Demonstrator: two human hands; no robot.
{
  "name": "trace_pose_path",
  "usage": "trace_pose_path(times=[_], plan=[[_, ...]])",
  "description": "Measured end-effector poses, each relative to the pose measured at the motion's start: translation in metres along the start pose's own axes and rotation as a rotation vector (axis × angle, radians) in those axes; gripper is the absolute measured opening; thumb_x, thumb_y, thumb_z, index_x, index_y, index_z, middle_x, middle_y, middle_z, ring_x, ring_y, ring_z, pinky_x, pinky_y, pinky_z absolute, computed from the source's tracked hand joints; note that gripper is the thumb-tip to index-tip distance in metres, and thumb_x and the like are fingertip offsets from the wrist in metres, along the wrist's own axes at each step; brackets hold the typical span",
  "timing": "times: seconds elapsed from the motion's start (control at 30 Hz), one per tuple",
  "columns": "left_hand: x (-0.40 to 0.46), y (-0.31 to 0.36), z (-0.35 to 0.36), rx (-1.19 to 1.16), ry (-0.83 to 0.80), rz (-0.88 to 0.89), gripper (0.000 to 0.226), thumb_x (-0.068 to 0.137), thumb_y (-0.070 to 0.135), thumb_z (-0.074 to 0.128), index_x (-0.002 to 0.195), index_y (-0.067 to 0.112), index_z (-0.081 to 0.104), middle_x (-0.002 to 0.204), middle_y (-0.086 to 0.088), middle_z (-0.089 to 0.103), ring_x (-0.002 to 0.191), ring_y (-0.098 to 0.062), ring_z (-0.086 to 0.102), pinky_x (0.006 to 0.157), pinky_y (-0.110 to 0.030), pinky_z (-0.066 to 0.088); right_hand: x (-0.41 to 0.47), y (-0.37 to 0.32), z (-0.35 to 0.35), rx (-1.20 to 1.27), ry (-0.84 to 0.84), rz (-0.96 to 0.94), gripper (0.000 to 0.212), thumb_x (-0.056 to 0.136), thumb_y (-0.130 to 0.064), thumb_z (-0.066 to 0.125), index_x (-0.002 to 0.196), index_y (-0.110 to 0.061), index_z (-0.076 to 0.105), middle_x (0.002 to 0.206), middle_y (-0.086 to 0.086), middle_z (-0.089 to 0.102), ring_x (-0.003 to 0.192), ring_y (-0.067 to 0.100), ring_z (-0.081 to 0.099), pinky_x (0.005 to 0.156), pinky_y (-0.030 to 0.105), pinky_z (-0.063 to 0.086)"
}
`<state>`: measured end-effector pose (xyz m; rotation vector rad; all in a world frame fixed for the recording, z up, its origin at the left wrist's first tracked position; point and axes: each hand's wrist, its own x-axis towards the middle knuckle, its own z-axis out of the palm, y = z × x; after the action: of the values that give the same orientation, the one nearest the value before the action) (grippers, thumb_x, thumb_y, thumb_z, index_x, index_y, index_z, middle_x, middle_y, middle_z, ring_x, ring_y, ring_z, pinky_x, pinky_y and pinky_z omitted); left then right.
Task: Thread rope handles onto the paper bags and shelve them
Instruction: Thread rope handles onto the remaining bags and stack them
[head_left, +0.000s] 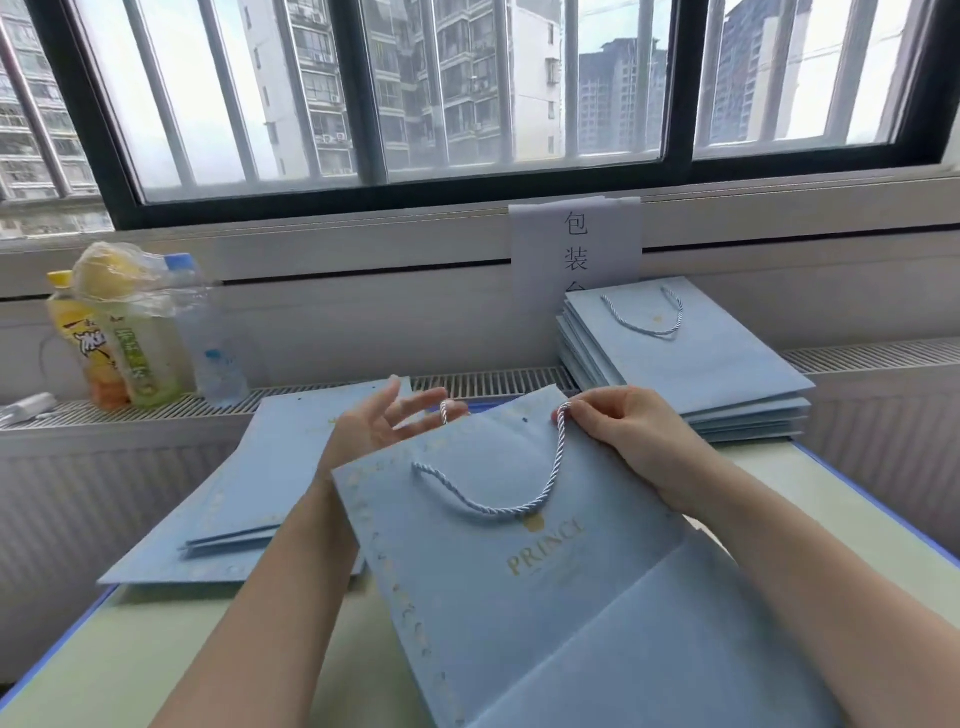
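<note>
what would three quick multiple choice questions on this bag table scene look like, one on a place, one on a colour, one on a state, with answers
1. Where is the stack of bags whose top bag shows a rope handle?
A. far right, by the paper sign
B. far left, under the bottles
C. on the floor

2. What colour is the bag being worked on?
A. red
B. light blue
C. black

3. What is the right hand doing?
A. lying flat on the table
B. lifting a bottle
C. pinching the rope handle at the bag's top edge

Answers: 1 A, the stack sits below the paper sign at the far right. 2 B, its paper is light blue with gold print. 3 C, its fingers close on the rope handle, while the left hand is spread open.
</note>
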<state>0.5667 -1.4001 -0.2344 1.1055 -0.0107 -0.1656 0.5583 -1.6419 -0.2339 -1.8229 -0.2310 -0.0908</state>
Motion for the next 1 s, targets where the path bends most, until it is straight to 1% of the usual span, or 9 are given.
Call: trace_pose_path(times=[0.07,0.1,0.23,0.33,0.47,0.53,0.7,0.9,1.0], plan=[[0.003,0.004,-0.004,0.205,0.020,-0.032,0.022,0.098,0.011,0.043,0.097,0.004,0.064,0.091,-0.005,0.074,0.099,-0.026,0.064,0.075,-0.027,0.053,0.003,0.003,0.002,-0.199,0.022,-0.115,0.022,0.096,-0.019,0.054,0.086,-0.013,0.072,0.078,0.003,0.068,0.069,0.007,0.056,0.067,0.020,0.044],[0.001,0.004,-0.005,0.325,0.029,-0.046,0.025,0.098,0.011,0.043,0.092,0.005,0.066,0.085,-0.003,0.075,0.098,-0.025,0.062,0.074,-0.025,0.053,0.005,0.004,0.002,-0.285,0.028,-0.166,0.020,0.096,-0.017,0.054,0.085,-0.013,0.071,0.076,0.002,0.067,0.066,0.002,0.053,0.065,0.014,0.041],[-0.008,-0.001,-0.006,0.453,-0.098,-0.208,0.033,0.089,0.035,0.055,0.097,0.010,0.073,0.100,-0.013,0.072,0.081,-0.023,0.068,0.073,-0.034,0.055,0.010,0.011,0.000,-0.426,0.004,-0.242,0.018,0.096,-0.013,0.053,0.087,-0.016,0.068,0.080,0.002,0.066,0.063,-0.004,0.051,0.062,0.007,0.037],[-0.006,-0.005,-0.001,0.556,-0.078,-0.052,0.029,0.081,0.022,0.066,0.107,0.011,0.068,0.090,-0.005,0.073,0.077,-0.015,0.069,0.066,-0.025,0.056,0.009,0.012,-0.004,-0.404,-0.035,-0.246,0.021,0.096,-0.011,0.052,0.085,-0.019,0.068,0.084,-0.001,0.068,0.075,0.004,0.056,0.068,0.010,0.041],[-0.004,-0.004,0.002,0.605,0.192,0.290,0.019,0.091,0.000,0.058,0.103,0.013,0.065,0.092,-0.002,0.070,0.074,-0.009,0.068,0.065,-0.021,0.049,0.005,0.008,-0.010,-0.293,-0.130,-0.187,0.027,0.097,-0.013,0.052,0.078,-0.024,0.067,0.079,0.000,0.066,0.067,0.006,0.052,0.064,0.021,0.041],[-0.005,-0.003,0.002,0.504,0.247,0.395,0.021,0.091,-0.005,0.053,0.100,0.012,0.063,0.094,-0.004,0.068,0.074,-0.011,0.068,0.067,-0.023,0.051,0.003,0.008,-0.013,-0.259,-0.163,-0.149,0.026,0.097,-0.014,0.051,0.079,-0.023,0.068,0.075,-0.001,0.064,0.064,0.006,0.051,0.058,0.020,0.039],[-0.005,0.001,0.000,0.352,0.303,0.489,0.023,0.092,-0.009,0.050,0.099,0.010,0.062,0.087,-0.005,0.068,0.071,-0.012,0.067,0.068,-0.021,0.051,0.002,0.009,-0.015,-0.200,-0.188,-0.125,0.027,0.097,-0.012,0.052,0.078,-0.021,0.068,0.072,-0.010,0.065,0.065,-0.001,0.056,0.061,0.011,0.042],[-0.006,-0.003,0.004,0.735,0.392,0.667,0.027,0.088,-0.007,0.055,0.098,0.017,0.064,0.095,0.002,0.067,0.090,-0.006,0.061,0.079,-0.012,0.047,0.002,0.009,-0.017,-0.208,-0.204,-0.137,0.026,0.096,-0.012,0.052,0.078,-0.021,0.068,0.073,-0.012,0.066,0.070,0.003,0.055,0.067,0.019,0.041],[-0.011,-0.002,0.010,0.739,0.172,0.500,0.018,0.093,0.004,0.055,0.099,0.018,0.065,0.096,0.004,0.069,0.092,-0.009,0.064,0.079,-0.018,0.048,0.000,0.009,-0.013,-0.249,-0.250,-0.141,0.020,0.097,-0.016,0.052,0.083,-0.019,0.066,0.069,-0.001,0.060,0.055,0.013,0.040,0.052,0.022,0.033]])
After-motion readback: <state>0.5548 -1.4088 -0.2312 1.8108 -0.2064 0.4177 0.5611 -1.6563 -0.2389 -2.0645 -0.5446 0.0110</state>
